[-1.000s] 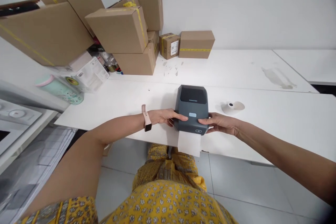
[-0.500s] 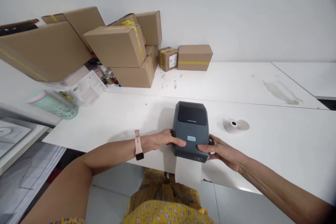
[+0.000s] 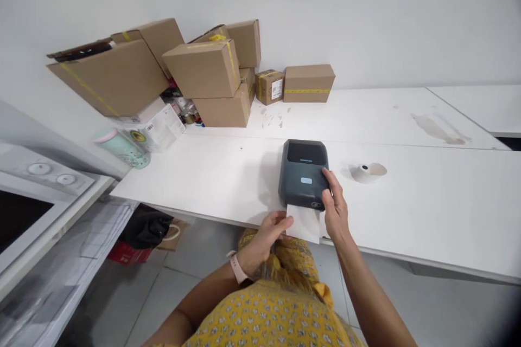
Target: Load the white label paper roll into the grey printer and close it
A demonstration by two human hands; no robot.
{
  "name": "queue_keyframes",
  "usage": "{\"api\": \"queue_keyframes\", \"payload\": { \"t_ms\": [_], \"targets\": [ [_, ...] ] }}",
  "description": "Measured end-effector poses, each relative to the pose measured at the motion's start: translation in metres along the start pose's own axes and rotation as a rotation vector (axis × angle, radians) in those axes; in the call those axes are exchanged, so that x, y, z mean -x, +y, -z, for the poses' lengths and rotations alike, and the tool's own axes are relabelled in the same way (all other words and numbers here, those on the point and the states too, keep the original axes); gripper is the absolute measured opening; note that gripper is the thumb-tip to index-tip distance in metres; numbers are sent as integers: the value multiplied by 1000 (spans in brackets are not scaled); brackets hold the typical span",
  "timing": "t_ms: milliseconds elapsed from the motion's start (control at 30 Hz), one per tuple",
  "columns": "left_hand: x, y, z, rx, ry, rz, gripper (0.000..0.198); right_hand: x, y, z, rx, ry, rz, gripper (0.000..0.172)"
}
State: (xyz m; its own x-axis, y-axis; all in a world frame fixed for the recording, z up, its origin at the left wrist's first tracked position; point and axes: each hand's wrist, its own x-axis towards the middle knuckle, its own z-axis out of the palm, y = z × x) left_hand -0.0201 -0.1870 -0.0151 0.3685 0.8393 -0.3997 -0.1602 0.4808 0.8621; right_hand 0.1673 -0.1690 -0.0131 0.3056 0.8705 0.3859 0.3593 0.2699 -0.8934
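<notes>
A dark grey label printer (image 3: 304,173) with a black window and a light button rests on the white table. White label paper (image 3: 303,223) sticks out of its front and over the table's near edge. My left hand (image 3: 271,233) is closed on the left side of that paper, thumb on top. Against the printer's right side lies my right hand (image 3: 335,206), its fingers and thumb touching the casing at the front right corner. To the right of the printer, a small white paper roll (image 3: 366,172) sits on the table with a loose end curling out.
Cardboard boxes (image 3: 203,70) with yellow tape are stacked at the back left. Two smaller boxes stand beside them, including a long box (image 3: 308,84). A mint green tumbler (image 3: 122,147) leans at the table's left end. A white microwave (image 3: 36,190) is at far left.
My left hand has left the printer's side and moved down to the paper. My right hand has shifted up along the printer's right side. The camera view has shifted too.
</notes>
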Motion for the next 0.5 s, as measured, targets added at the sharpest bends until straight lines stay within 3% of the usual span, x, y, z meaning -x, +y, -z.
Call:
{"api": "queue_keyframes", "payload": {
  "t_ms": [167,300,500],
  "targets": [
    [-9,-11,-13,-37,-28,134,58,-9,0,13,84,-46,12,55],
    [-19,-13,-20,-26,47,104,53,-11,3,13,123,-51,54,53],
    [-15,-22,-25,43,6,7,49,-11,6,4,239,-13,149,46]
  ]
}}
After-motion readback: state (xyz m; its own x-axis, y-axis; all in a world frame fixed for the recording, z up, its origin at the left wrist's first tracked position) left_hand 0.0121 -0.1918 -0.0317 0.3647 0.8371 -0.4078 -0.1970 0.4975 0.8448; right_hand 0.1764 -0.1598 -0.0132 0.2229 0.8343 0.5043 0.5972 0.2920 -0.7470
